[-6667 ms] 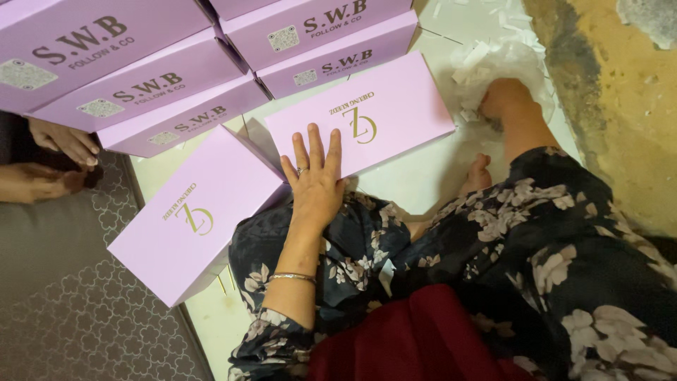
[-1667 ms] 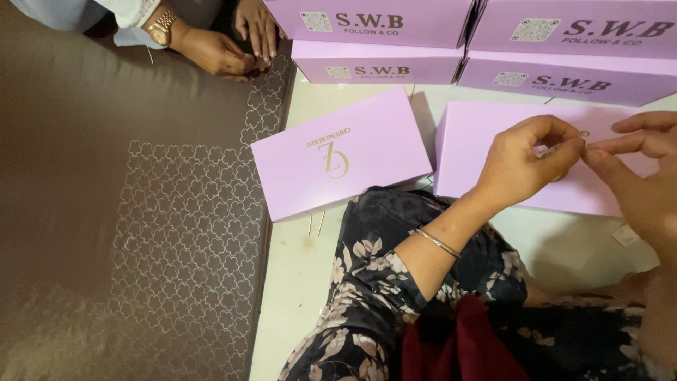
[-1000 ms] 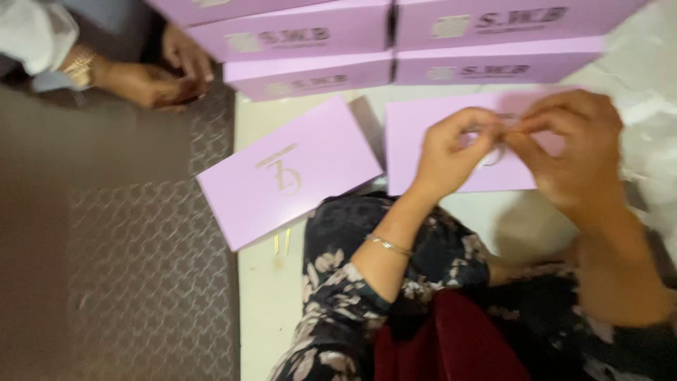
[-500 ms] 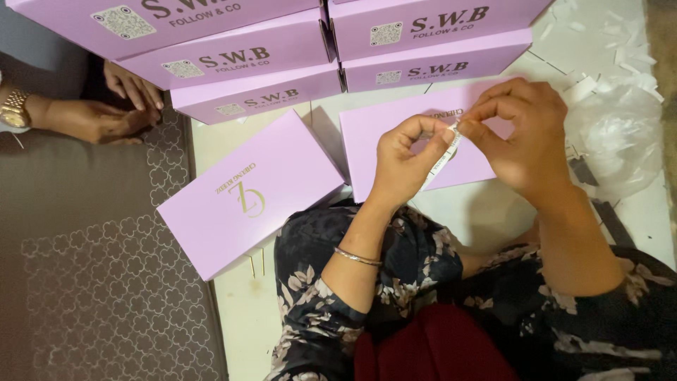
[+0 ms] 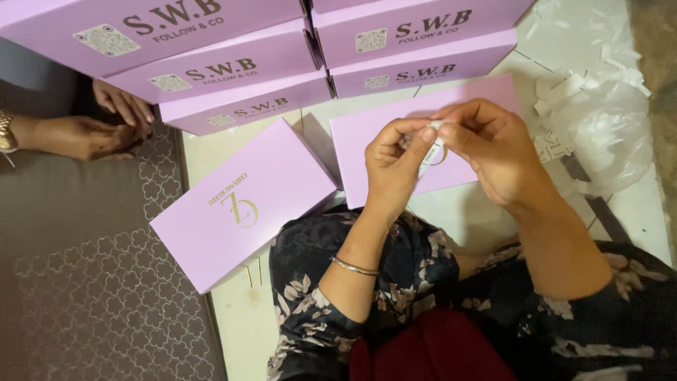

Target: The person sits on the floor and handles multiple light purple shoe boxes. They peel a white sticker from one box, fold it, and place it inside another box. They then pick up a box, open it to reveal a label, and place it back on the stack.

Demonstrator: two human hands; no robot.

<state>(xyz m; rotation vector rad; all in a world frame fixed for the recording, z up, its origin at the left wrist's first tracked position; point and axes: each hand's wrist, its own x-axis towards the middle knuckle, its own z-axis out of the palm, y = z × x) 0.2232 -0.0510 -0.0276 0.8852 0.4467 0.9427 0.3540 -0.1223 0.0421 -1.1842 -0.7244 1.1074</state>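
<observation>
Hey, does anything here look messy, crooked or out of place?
Yes. White paper scraps lie scattered over the floor at upper right, around a crumpled clear plastic bag. The flat lilac box at left lies askew to the stacked boxes. Both hands, left hand and right hand, pinch a small white strip.

From my feed I see a pale tiled floor (image 5: 486,233) with thin dark joints running across it. On the left lies a grey-brown mat (image 5: 92,282) printed with a light lattice of flower-like outlines. At the far right edge a rougher, brownish strip (image 5: 659,56) borders the tiles; it may be bare ground or worn concrete, I cannot tell. The light is soft and even, with weak shadows.
</observation>
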